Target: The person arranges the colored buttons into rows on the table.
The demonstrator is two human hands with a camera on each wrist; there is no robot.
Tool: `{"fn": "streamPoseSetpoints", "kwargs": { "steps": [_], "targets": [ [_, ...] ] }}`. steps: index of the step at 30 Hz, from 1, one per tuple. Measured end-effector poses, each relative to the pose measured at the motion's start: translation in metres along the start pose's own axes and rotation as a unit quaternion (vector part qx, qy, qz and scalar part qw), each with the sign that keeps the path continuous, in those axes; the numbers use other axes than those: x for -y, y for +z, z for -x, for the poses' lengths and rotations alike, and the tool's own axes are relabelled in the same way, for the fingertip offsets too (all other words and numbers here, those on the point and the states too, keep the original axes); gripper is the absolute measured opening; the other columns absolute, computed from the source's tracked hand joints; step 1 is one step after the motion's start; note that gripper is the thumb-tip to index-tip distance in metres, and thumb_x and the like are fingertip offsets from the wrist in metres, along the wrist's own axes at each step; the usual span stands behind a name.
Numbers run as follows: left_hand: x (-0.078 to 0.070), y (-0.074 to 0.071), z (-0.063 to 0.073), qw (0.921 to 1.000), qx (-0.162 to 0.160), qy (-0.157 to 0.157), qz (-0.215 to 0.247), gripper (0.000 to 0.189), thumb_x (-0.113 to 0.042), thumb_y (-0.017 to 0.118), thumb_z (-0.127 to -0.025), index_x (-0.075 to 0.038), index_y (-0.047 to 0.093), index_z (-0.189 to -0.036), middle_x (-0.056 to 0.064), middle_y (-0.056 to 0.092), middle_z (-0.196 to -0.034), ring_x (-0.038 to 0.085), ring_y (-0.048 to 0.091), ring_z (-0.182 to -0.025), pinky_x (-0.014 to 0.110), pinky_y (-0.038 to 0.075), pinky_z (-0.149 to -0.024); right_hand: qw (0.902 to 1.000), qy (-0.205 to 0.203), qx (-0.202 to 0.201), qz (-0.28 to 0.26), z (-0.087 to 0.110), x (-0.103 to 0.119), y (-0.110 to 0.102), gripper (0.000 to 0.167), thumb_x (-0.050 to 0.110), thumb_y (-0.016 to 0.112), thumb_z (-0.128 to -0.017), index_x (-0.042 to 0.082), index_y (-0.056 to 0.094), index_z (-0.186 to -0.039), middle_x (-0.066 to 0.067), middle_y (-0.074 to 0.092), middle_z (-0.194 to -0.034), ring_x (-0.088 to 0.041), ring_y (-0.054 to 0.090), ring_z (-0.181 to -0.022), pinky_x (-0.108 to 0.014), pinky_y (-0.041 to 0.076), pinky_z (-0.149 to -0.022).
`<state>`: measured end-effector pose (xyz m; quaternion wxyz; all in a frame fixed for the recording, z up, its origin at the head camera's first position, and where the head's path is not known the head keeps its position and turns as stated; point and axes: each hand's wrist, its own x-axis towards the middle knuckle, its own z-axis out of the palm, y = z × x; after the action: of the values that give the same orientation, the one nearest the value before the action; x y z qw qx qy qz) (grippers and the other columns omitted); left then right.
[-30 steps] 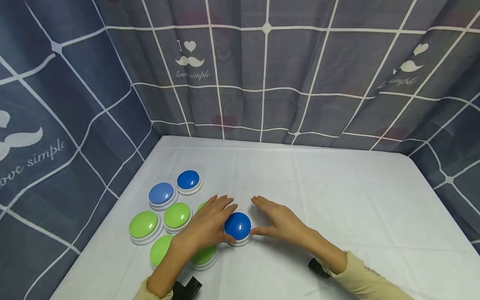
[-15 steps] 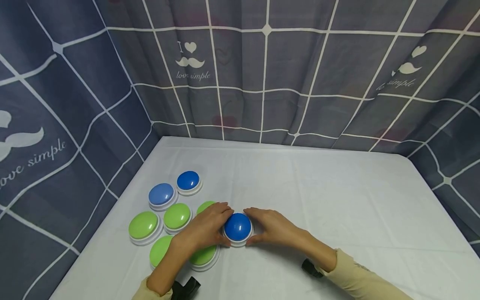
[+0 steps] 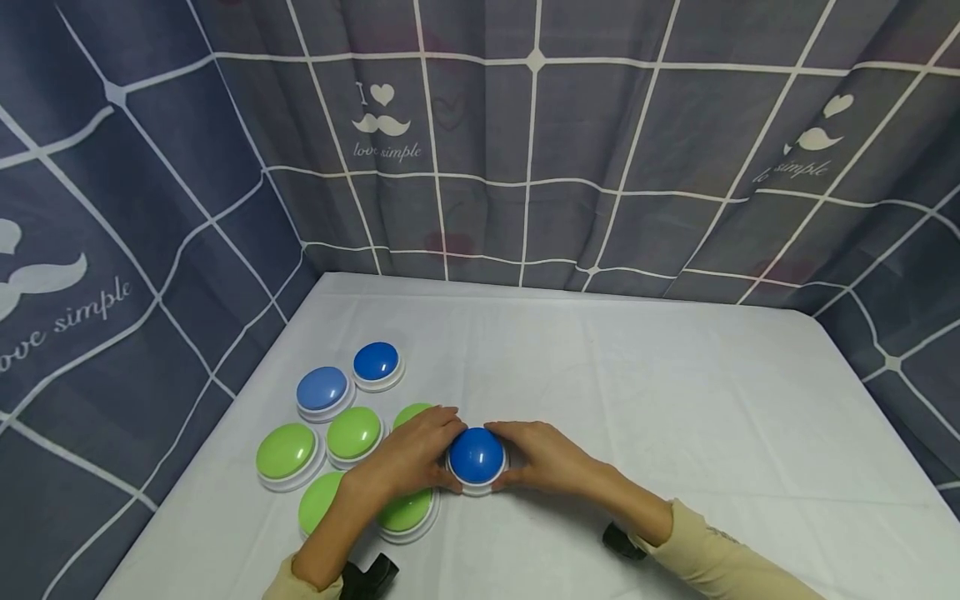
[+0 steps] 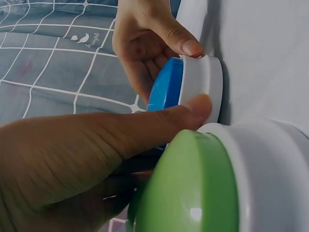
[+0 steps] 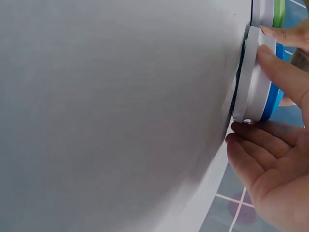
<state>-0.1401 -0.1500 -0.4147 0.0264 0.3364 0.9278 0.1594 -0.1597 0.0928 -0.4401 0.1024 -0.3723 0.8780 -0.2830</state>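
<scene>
A blue dome push button (image 3: 477, 456) with a white round base sits on the white table between both hands. My left hand (image 3: 411, 452) grips its left side, the thumb on the front of the base and the fingers round the back. From the right, my right hand (image 3: 547, 454) holds the same button in a like way. In the left wrist view both thumbs press on the white base (image 4: 197, 79), close above the cloth. A green button (image 3: 407, 510) stands just left of it, partly under my left wrist. Another green button (image 3: 412, 412) is half hidden behind my left hand.
More green buttons (image 3: 285, 450) stand at the left, one partly covered by my left forearm. Behind them are a light blue button (image 3: 322, 389) and a darker blue button (image 3: 377, 362). Grey checked curtains (image 3: 480, 125) hang behind the white-covered table (image 3: 675, 400) and on both sides.
My right hand has come in to the left and closed round the blue button. My left fingers and thumb have drawn down onto its base. The button has hardly moved.
</scene>
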Motion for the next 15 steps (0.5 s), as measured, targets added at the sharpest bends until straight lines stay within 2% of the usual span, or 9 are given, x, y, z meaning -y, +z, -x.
{"fn": "streamPoseSetpoints", "kwargs": {
  "steps": [3, 7, 12, 15],
  "targets": [
    [-0.001, -0.003, -0.001, 0.9997, 0.013, -0.014, 0.017, 0.063, -0.034, 0.089, -0.073, -0.009, 0.063, -0.124, 0.012, 0.056, -0.135, 0.031, 0.046, -0.132, 0.048, 0.038, -0.11, 0.9999, -0.002, -0.003, -0.011, 0.002, -0.001, -0.003, 0.075, 0.031, 0.085, -0.079, 0.003, 0.053, -0.141, -0.008, 0.058, -0.138, -0.022, 0.055, -0.127, -0.041, 0.046, -0.104],
    [-0.002, -0.012, -0.005, 0.9978, 0.02, -0.036, 0.051, 0.068, -0.035, 0.087, -0.076, -0.009, 0.059, -0.132, 0.01, 0.057, -0.136, 0.029, 0.049, -0.13, 0.049, 0.04, -0.108, 0.9989, -0.013, -0.03, -0.033, 0.003, -0.002, -0.01, 0.075, 0.029, 0.086, -0.078, 0.004, 0.053, -0.141, -0.007, 0.058, -0.138, -0.023, 0.054, -0.128, -0.043, 0.046, -0.104],
    [0.004, -0.023, -0.012, 0.9922, 0.003, -0.048, 0.115, 0.07, -0.032, 0.086, -0.078, -0.012, 0.056, -0.137, 0.002, 0.058, -0.133, 0.024, 0.053, -0.125, 0.048, 0.046, -0.103, 0.9936, -0.031, -0.079, -0.075, -0.002, -0.006, -0.019, 0.074, 0.027, 0.085, -0.08, 0.004, 0.052, -0.142, -0.007, 0.057, -0.14, -0.027, 0.053, -0.129, -0.049, 0.045, -0.104],
    [0.011, -0.028, -0.019, 0.989, -0.014, -0.047, 0.14, 0.07, -0.029, 0.085, -0.079, -0.012, 0.054, -0.139, 0.004, 0.056, -0.136, 0.026, 0.052, -0.127, 0.05, 0.045, -0.103, 0.9897, -0.03, -0.104, -0.094, -0.01, -0.01, -0.023, 0.075, 0.027, 0.085, -0.08, 0.004, 0.051, -0.143, -0.008, 0.056, -0.141, -0.028, 0.052, -0.13, -0.05, 0.044, -0.104]
  ]
}}
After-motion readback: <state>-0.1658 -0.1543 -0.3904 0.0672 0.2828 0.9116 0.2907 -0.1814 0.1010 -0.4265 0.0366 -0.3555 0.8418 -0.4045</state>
